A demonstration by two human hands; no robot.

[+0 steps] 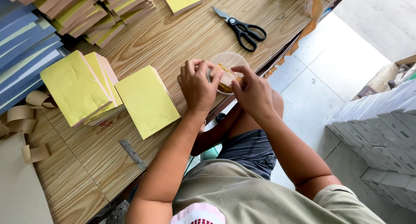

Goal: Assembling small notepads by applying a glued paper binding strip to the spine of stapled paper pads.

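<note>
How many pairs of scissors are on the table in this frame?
1. The black-handled scissors lie on the wooden table near its far edge, beyond the roll of tape that the left hand and right hand hold. Others may lie out of view.

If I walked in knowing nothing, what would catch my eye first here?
Most likely the two hands at the table's near edge: the left hand and right hand both hold a roll of brown tape between them. Next, the bright yellow pads fanned out on the wooden table to the left of the hands. Black-handled scissors lie just beyond the tape.
</note>
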